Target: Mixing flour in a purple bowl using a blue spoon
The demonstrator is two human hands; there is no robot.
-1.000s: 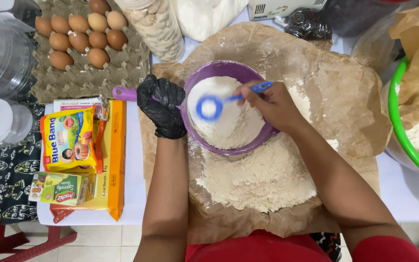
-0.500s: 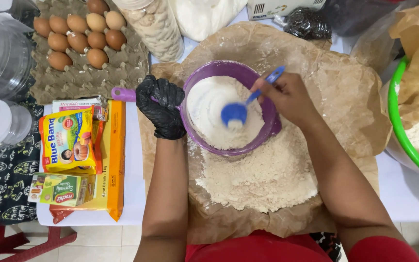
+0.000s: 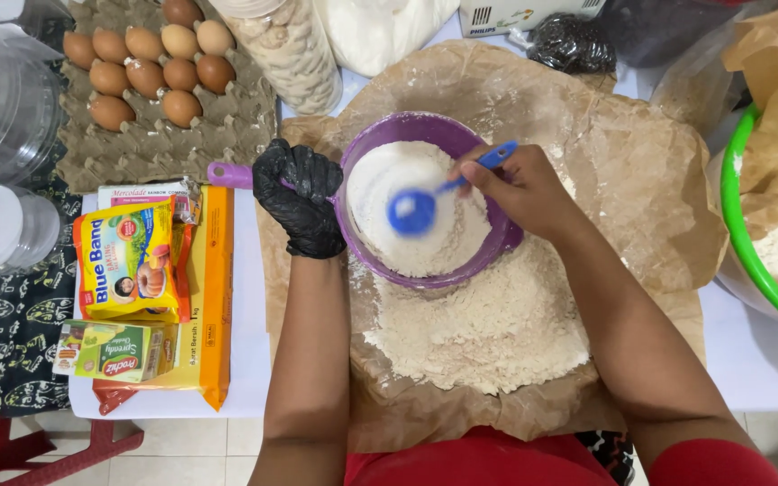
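While the gloved left hand (image 3: 299,200) clamps the purple sieve's handle (image 3: 231,174) at the left rim, the purple sieve (image 3: 497,236) sits over the flour heap (image 3: 483,328) on brown paper (image 3: 641,180). Inside it, the blue spoon (image 3: 414,211) lies bowl-left, its handle slanting up and rightward into the bare right hand (image 3: 520,189), whose fingers pinch it shut at the right rim
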